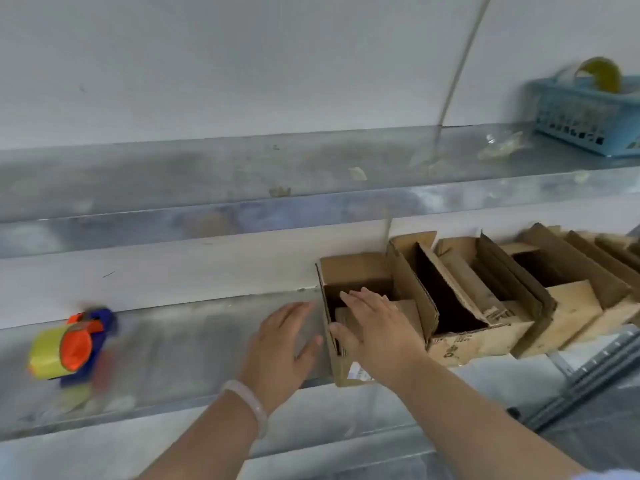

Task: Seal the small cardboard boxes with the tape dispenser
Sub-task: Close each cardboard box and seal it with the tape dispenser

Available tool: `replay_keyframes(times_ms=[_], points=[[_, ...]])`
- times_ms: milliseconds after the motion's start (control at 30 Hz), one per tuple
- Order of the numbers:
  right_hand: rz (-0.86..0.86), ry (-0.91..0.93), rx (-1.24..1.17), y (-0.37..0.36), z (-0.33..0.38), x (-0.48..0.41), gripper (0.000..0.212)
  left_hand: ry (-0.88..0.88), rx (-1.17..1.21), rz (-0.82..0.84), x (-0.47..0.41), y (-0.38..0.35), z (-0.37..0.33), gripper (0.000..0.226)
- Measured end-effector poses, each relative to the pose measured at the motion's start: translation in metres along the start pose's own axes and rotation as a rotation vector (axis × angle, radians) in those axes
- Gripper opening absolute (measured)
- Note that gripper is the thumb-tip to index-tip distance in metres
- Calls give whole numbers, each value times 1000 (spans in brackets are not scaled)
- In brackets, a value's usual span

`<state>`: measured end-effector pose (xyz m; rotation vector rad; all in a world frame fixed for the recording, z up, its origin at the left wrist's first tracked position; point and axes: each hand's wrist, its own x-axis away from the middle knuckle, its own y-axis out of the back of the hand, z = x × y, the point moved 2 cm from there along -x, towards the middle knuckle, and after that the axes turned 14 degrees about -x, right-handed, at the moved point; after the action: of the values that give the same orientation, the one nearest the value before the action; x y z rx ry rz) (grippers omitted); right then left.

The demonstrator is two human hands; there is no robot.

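Observation:
A row of small open cardboard boxes stands on the lower metal shelf (194, 341), flaps up. The leftmost box (360, 277) is under my right hand (375, 329), whose straight fingers lie on its near flap with the thumb at the box's left edge. My left hand (282, 348), wearing a pale bangle, hovers flat and open just left of that box, above the shelf. The tape dispenser (69, 346), blue and orange with a yellowish tape roll, lies on the shelf far left, apart from both hands.
More open boxes (460, 271) lean in a line to the right. An upper metal shelf (207, 174) holds a blue plastic basket (585, 123) with a tape roll (601, 74) at far right, plus tape scraps (502, 148). A white wall lies behind.

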<state>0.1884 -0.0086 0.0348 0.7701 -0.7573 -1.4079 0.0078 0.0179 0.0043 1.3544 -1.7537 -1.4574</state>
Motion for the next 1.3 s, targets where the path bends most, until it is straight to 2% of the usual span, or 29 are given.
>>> replay_keyframes(times_ms=[67,233,400,500,600,700,800,933,1000,1167,1233,1300], points=[[15,33,2,-6,20,-6,83,6,68,-31,-7,2,13,55],[0,-10,38,-20,39,-18,56,13,64,-30,-14,4,45,48],[12,43,-55,-35,39,-17,51,66,111,-31,-6,11,80,48],[78,127,-154,-43,41,-5,52,191,234,-68,6,15,96,46],[94,194,-231,-50,38,5,46,357,425,-192,22,21,111,41],[90,204,-383,-52,32,8,45,479,504,-269,42,24,123,39],[74,139,-574,-52,32,7,42,605,598,-211,57,17,133,42],[84,98,-512,-47,34,2,34,772,912,-104,65,13,135,42],[82,95,-484,-41,34,1,33,750,1005,-106,65,19,131,40],[152,81,-426,-34,31,-3,26,558,937,-151,61,33,122,32],[196,31,-455,-36,30,-4,21,440,871,-83,59,33,118,41],[234,-9,-503,-39,28,-4,20,329,784,8,58,30,116,61]])
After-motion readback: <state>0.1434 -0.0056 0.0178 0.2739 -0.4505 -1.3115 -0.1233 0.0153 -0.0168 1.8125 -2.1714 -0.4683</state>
